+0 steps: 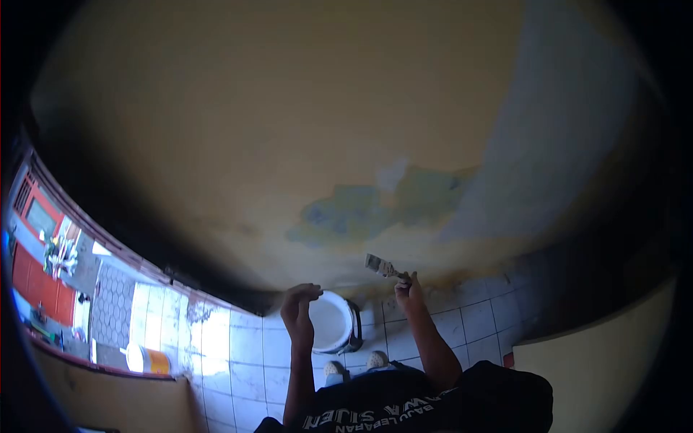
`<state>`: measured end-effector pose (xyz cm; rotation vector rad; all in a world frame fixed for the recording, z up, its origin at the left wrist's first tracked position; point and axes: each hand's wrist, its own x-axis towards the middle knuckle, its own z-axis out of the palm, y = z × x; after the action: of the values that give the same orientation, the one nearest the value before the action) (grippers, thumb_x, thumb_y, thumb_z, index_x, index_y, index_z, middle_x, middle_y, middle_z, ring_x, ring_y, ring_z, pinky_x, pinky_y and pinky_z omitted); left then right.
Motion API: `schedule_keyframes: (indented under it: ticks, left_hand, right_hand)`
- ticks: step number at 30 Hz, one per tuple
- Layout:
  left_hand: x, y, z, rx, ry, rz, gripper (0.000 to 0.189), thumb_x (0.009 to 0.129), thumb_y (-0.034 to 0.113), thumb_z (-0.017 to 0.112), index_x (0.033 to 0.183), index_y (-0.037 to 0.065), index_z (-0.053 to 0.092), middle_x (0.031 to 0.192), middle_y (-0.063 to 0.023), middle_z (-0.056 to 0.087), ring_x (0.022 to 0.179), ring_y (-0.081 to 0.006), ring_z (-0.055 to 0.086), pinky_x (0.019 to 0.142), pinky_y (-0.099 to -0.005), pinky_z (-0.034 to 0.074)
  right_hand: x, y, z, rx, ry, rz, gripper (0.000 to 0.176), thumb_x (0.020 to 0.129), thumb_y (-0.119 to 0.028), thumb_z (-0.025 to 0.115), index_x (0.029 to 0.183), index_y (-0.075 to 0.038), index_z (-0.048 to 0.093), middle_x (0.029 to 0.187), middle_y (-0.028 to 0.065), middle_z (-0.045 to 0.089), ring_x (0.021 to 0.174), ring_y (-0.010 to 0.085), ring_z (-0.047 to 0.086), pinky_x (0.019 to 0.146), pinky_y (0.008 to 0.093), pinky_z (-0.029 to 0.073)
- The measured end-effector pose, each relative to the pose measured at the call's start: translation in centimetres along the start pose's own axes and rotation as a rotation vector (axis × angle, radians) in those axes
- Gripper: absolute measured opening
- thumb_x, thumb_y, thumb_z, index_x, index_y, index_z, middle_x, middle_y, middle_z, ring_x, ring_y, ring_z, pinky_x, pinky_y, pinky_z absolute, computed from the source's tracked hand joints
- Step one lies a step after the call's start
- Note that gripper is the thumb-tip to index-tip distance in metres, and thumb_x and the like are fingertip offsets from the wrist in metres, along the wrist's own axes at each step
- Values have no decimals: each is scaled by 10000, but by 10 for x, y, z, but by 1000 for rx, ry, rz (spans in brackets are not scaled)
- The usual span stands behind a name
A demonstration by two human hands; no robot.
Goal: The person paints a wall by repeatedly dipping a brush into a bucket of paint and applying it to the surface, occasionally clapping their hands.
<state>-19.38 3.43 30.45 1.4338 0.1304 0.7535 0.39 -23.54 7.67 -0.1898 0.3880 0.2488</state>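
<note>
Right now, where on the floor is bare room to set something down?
Bare tiles lie between the bucket and the tub at left, and right of the right hand holding the brush. Crowded around bucket, shoes and left hand.

Wall (289,108) closes the whole front; the right hand (408,290) and its brush (380,265) are hard against it. A white bucket (330,321) stands on the tiled floor (238,353) between the forearms, just beside the left hand (299,309), blocking passage downward there. Tiles left of the bucket lie open as far as a far tub (148,359). Tiles right of the right forearm are also open.
</note>
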Motion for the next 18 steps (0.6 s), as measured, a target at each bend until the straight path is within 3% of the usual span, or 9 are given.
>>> schedule_keyframes:
  ticks: [4, 13, 18]
  left_hand:
    - [1, -14, 57, -83, -67, -76, 156, 1022, 19, 544, 1065, -48, 677, 1056, -161, 732, 964, -243, 722, 897, -351, 563]
    - [17, -38, 83, -136, -105, -107, 192, 1033, 128, 574, 1112, -26, 656, 1035, -148, 722, 908, -260, 726, 850, -363, 563]
    - [16, -41, 82, -158, -143, -60, 179, 1046, 131, 567, 1118, -10, 651, 1033, -140, 727, 917, -245, 726, 851, -364, 563]
  right_hand:
    - [12, -91, 56, 45, -85, -323, 331, 1084, -367, 622, 1023, -42, 644, 828, 37, 646, 663, 122, 584, 573, 232, 473]
    - [28, -208, 93, 132, -8, -659, 334, 1085, -327, 629, 925, -35, 659, 797, 45, 645, 633, 127, 602, 505, 226, 488]
    - [-14, -288, 215, -275, -115, -895, 250, 1073, -303, 660, 983, -70, 639, 816, 39, 654, 647, 120, 599, 508, 244, 472]
